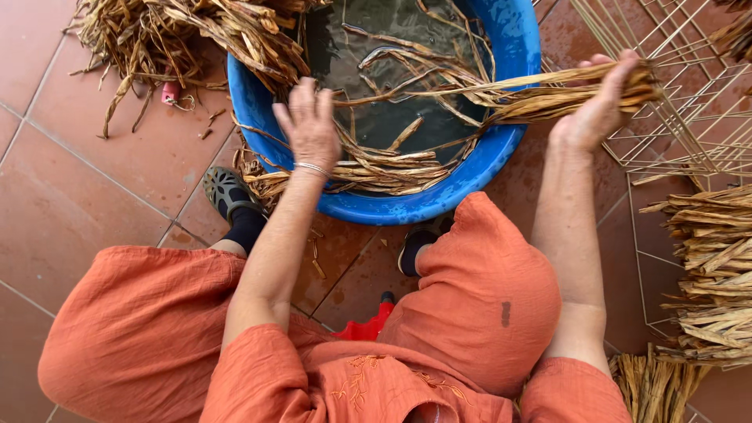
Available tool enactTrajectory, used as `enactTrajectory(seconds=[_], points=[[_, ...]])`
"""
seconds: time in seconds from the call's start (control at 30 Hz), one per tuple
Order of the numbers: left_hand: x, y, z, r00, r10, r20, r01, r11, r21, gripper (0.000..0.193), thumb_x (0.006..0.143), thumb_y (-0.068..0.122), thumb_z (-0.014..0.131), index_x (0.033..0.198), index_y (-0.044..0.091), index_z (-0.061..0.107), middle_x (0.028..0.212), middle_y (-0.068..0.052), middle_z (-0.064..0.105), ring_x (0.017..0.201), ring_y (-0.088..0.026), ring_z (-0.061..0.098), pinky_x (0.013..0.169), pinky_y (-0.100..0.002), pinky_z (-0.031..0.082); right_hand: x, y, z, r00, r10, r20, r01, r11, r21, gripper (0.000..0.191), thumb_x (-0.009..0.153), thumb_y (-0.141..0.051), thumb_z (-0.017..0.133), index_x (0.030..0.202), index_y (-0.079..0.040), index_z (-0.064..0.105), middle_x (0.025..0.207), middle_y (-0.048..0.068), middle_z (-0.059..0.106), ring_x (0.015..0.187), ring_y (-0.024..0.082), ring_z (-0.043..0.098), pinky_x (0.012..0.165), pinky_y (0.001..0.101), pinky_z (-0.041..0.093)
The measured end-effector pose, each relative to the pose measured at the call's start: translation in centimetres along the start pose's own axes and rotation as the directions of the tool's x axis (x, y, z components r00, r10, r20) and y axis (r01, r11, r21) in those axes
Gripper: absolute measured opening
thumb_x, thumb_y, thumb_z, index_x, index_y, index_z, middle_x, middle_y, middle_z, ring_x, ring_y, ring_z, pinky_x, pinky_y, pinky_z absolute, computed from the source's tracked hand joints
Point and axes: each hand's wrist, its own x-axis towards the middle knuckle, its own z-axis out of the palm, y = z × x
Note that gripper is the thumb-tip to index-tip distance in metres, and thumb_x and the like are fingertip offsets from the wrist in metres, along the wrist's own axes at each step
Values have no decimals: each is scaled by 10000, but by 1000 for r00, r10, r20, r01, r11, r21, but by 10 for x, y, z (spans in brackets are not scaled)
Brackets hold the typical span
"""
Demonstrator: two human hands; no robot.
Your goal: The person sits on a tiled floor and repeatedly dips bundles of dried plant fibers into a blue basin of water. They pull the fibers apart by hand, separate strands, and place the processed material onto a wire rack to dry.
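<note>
**Dried leaf strips being handled over a blue water basin**

Item 1. Right hand [599,110], in the upper right of the frame, is clenching around one end of a bundle of dried leaf strips [548,90]; the thumb is pressing over the top of the bundle. The bundle is running leftward from the hand across the basin rim, its far ends lying over the water.

Item 2. Left hand [309,125], at upper centre-left, is hovering open with fingers spread, palm down, above loose strips draped on the near rim of the basin. Whether the fingertips are touching those strips cannot be told. A thin metal bracelet [313,168] is sitting at the wrist.

Item 3. Blue basin [439,200], round, plastic, is standing on the floor at upper centre, holding dark water with soaking strips [407,137] floating in it.

Item 4. Loose dry pile [188,35] is lying at the upper left, partly overhanging the basin edge. A small pink object [170,92] is lying beneath it.

Item 5. Wire frame [689,117], pale, is lying on the floor at upper right, just beside the basin.

Item 6. Stacked flat strips [717,266] are resting at the right edge; another bunch [654,388] is lying at lower right.

Item 7. Terracotta tile floor [78,188] is carrying everything. The person is sitting in orange clothing [470,298], a dark sandal [227,192] showing at left.
</note>
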Motion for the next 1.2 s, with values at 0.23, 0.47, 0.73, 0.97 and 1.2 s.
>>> enactTrajectory(seconds=[0.23, 0.47, 0.73, 0.97, 1.2], points=[[-38, 73, 37, 892, 249, 377, -113, 931, -347, 216, 883, 94, 673, 1093, 140, 699, 1177, -75, 645, 1201, -292, 553, 1036, -516, 397, -86, 33, 42, 872, 130, 473, 116, 882, -456, 50, 1063, -119, 722, 1081, -103, 766, 955, -46, 687, 791, 26, 556, 692, 188, 444], [-31, 68, 47, 845, 172, 506, -67, 974, -218, 115, 846, 154, 669, 926, 158, 751, 991, -63, 709, 1086, -283, 579, 985, -547, 378, -104, 69, 34, 765, 365, 530, -55, 858, -511, 82, 1030, -98, 733, 1076, -57, 678, 906, -29, 709, 778, 31, 630, 692, 196, 528], [20, 120, -3, 886, 48, 461, 348, 589, -729, 197, 993, 247, 631, 1078, 87, 712, 856, -145, 710, 807, -327, 691, 724, -448, 528, -115, 59, 41, 708, 525, 472, -334, 838, -431, 178, 988, -118, 736, 1149, -42, 747, 874, 7, 719, 718, 69, 650, 654, 234, 555], [36, 172, -8, 893, 34, 448, 430, 223, -875, 253, 980, 251, 548, 1103, 80, 689, 877, -174, 736, 794, -347, 731, 693, -424, 570, -119, 48, 42, 791, 462, 400, -374, 884, -282, 141, 984, -101, 727, 1072, 3, 763, 935, 34, 755, 816, 103, 707, 738, 259, 585], [21, 173, 3, 899, 242, 364, 218, 472, -854, 256, 984, 243, 461, 914, 52, 617, 842, -224, 679, 800, -452, 652, 733, -531, 497, -76, 54, 37, 927, 350, 135, -326, 930, -173, 94, 981, -89, 666, 901, -54, 700, 829, 95, 750, 655, 153, 674, 540, 288, 553]])
